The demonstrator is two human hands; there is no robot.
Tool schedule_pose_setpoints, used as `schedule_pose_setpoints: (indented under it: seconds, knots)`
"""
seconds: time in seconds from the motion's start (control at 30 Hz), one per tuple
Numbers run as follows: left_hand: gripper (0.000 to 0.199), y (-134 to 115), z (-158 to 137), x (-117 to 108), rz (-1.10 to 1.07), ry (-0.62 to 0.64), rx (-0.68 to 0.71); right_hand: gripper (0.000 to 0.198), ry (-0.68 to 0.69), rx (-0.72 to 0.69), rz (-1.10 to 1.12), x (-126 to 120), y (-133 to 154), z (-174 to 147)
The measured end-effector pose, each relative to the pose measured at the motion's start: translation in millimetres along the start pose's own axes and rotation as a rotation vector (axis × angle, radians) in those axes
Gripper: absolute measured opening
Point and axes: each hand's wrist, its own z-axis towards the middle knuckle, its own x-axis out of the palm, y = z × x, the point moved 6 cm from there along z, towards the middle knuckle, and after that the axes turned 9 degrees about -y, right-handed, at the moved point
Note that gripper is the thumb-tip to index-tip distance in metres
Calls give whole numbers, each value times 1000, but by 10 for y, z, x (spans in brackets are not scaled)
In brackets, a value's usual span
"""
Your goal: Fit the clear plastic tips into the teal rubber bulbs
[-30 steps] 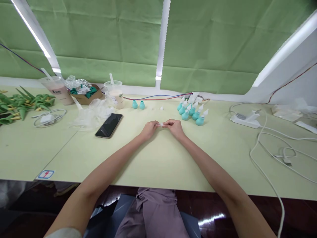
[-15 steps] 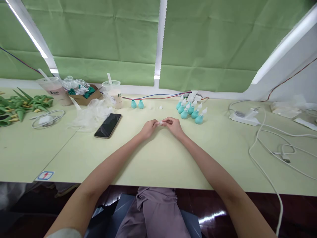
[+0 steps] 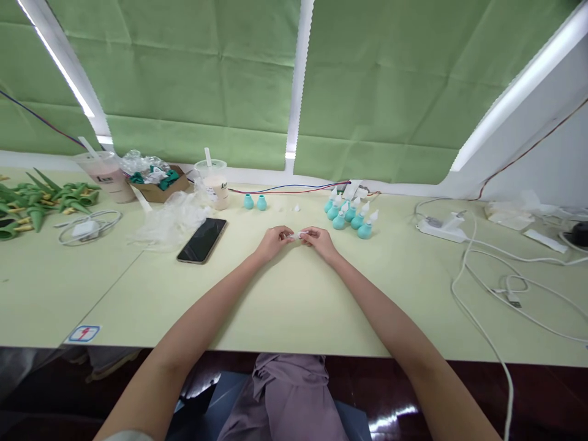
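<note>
Over the middle of the table, my left hand [image 3: 274, 242] pinches a small translucent white piece [image 3: 290, 236] between its fingertips. Just to its right, my right hand [image 3: 321, 242] is closed on a small round white piece [image 3: 301, 234]. A narrow gap shows between the two fingertips. Beyond my hands lies a small white tip [image 3: 297, 208], with a fainter one beside it. Two open-topped teal bulbs [image 3: 261, 203] stand behind to the left. Several teal bulbs with pointed white nozzles [image 3: 364, 229] stand in a group right of my right hand.
Left of my hands lie a phone [image 3: 202, 241] and a crumpled plastic bag [image 3: 169, 220]. Behind them stand drink cups [image 3: 215, 191] and a cardboard box [image 3: 160, 193]. Green plant-like pieces [image 3: 39, 199] lie far left. A power strip [image 3: 441, 231] and white cables [image 3: 480, 318] occupy the right.
My fingertips have moved slightly apart, and the white piece in my right hand now shows its round face. The view has shifted a little.
</note>
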Motion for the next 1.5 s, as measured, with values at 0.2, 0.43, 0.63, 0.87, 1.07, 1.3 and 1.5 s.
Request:
schedule_pose_setpoints:
  seconds: [0.2,0.43,0.63,0.87,1.07,1.3,1.5]
  knots:
    - [36,239,83,-198,-34,-114,-82,27,-49,10,-166,37,-20,257]
    - [39,387,120,-244,-183,-146,-176,23,-73,-272,-755,454,250,842]
    - [35,395,119,-224,-157,-151,-172,12,-60,-318,-930,622,111,975]
    - [31,339,96,-207,-92,-134,-123,12,-220,-401,-605,310,355,821]
    - [25,138,39,-131,24,-52,8,17,-93,-561,-422,174,600,101]
    - [22,30,-8,-71,102,0,77,15,-102,-551,-518,123,486,-220]
    - [21,-24,-19,-54,108,13,82,15,-84,-559,-509,120,427,-176]
